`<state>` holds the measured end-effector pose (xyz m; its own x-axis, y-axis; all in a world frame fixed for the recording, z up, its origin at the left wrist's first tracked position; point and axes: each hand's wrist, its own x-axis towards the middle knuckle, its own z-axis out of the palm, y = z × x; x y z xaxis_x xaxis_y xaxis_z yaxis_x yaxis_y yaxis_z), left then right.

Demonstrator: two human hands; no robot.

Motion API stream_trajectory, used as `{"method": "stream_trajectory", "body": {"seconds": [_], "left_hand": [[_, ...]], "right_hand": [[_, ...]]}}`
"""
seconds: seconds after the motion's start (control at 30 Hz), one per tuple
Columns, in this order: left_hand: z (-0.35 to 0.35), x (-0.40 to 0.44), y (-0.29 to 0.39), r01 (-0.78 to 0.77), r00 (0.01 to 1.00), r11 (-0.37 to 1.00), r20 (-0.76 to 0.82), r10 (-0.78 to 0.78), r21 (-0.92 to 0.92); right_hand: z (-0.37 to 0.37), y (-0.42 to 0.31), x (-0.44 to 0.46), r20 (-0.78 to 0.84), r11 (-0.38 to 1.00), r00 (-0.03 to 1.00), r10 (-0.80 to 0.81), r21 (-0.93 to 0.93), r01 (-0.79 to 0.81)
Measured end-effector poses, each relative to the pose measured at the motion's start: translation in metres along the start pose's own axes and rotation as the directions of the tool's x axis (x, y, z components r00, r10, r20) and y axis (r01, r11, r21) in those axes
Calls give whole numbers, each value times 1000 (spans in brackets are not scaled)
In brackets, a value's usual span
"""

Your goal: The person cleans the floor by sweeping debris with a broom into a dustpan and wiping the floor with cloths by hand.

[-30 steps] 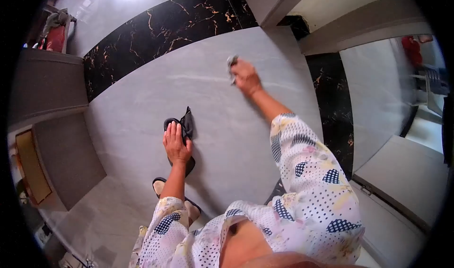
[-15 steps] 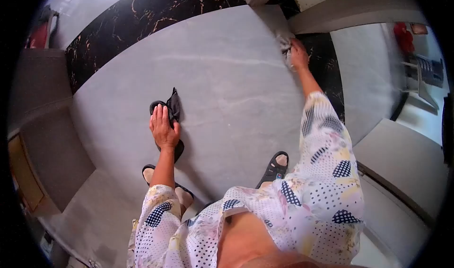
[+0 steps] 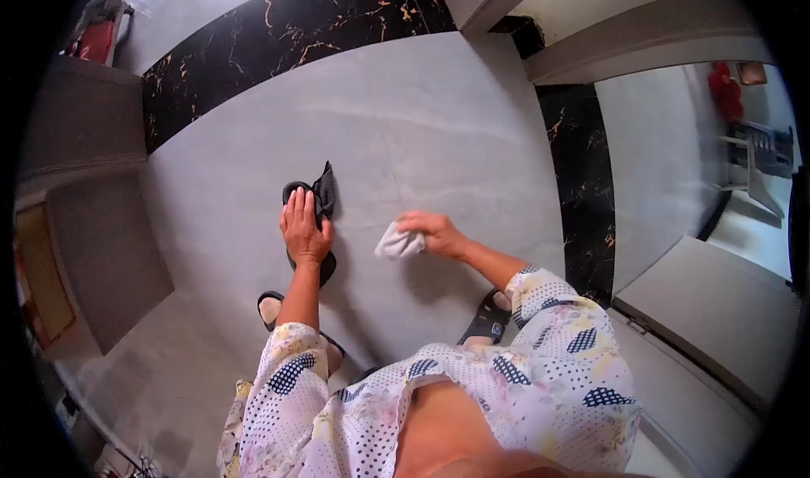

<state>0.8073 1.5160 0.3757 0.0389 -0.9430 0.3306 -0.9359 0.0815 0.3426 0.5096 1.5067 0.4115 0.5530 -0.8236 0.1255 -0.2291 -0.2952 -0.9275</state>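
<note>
My left hand point(image 3: 305, 229) lies flat with straight fingers on a black shoe-like thing point(image 3: 326, 193), which rests on the grey floor. A pointed black flap sticks up beside the fingers, and the palm hides much of it. In my right hand point(image 3: 434, 232) a crumpled white cloth point(image 3: 398, 243) is gripped, hanging from the fingers in front of my body. A shadow shows on the floor below this hand; whether the cloth touches the floor I cannot tell.
Under me is a light grey floor point(image 3: 405, 124), bordered by black marble strips point(image 3: 576, 191). My feet wear black sandals point(image 3: 489, 316). Brown-grey panels point(image 3: 110, 259) stand at the left. A door frame point(image 3: 641, 31) is at upper right, with a chair point(image 3: 751, 166) beyond it.
My right hand has brought the cloth from the floor's far right edge, by the black strip, back toward my body. My left hand stays on the black thing; the view has shifted slightly.
</note>
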Motion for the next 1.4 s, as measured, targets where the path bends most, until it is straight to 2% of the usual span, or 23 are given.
{"method": "stream_trajectory", "body": {"seconds": [0.03,0.1,0.13,0.17,0.2,0.23,0.27,0.3,0.37,0.5,0.6,0.7,0.83,0.93,1.0,1.03,1.1,1.17,1.23,1.27,1.3,1.37,1.4], "left_hand": [[0,-1,2,1,1000,1000,8,-1,2],[3,-4,1,-2,1000,1000,4,2,-10],[2,-3,2,-1,1000,1000,12,1,-12],[1,-2,1,5,1000,1000,20,-5,-10],[0,-2,1,5,1000,1000,26,-5,-12],[-2,-3,1,8,999,1000,34,-7,-20],[-2,-2,0,12,999,1000,41,-11,-27],[1,-4,0,23,999,999,46,-21,-36],[6,-6,0,11,1000,998,24,-9,-54],[-4,-3,0,30,998,996,55,-25,-80],[2,-6,-1,31,998,996,63,-26,-83],[-1,-5,-1,33,997,995,69,-27,-89],[0,-9,2,37,997,996,71,-31,-80],[4,-11,1,10,998,996,56,-5,-88],[5,-10,4,3,998,997,57,2,-78],[4,-9,4,13,998,998,63,-9,-68],[0,-8,6,8,997,997,73,-3,-71],[0,-8,6,16,996,997,83,-10,-73],[3,-10,2,26,996,998,90,-20,-62],[4,-10,-1,23,997,998,79,-19,-55],[4,-11,4,5,998,998,70,-1,-61],[2,-11,7,16,997,999,82,-12,-50],[3,-12,7,17,997,999,80,-13,-44]], "right_hand": [[-16,2,7,-77,999,996,-45,-35,42],[-72,12,36,-383,977,912,145,-90,-193],[-105,-15,61,-483,893,870,101,-341,-293],[-137,-11,83,-620,895,758,203,-196,-400],[-180,26,105,-647,800,693,-316,-575,-171],[-216,47,120,-700,812,662,-269,-534,-234],[-247,61,136,-714,670,682,-161,-586,-456],[-269,77,147,-695,516,700,-165,-666,-539],[-298,112,167,-595,206,757,-270,-803,-558],[-282,87,216,-715,131,664,220,-653,-746],[-264,96,206,-609,-102,785,-115,-778,-619],[-277,81,207,-694,54,702,160,-704,-709],[-294,85,205,-672,94,712,203,-711,-697],[-297,79,206,-720,27,602,344,-634,-773],[-313,116,197,-771,176,563,298,-535,-826],[-298,96,192,-682,3,650,335,-689,-725],[-308,152,157,-728,52,675,121,-674,-737],[-271,131,132,-673,93,717,-179,-738,-669],[-230,97,103,-682,166,729,-54,-726,-667],[-215,105,83,-624,206,775,-94,-774,-598],[-165,93,44,-566,325,805,-175,-806,-495],[-120,80,6,-455,571,883,-120,-759,-313],[-95,55,-2,-446,658,890,91,-644,-390]]}}
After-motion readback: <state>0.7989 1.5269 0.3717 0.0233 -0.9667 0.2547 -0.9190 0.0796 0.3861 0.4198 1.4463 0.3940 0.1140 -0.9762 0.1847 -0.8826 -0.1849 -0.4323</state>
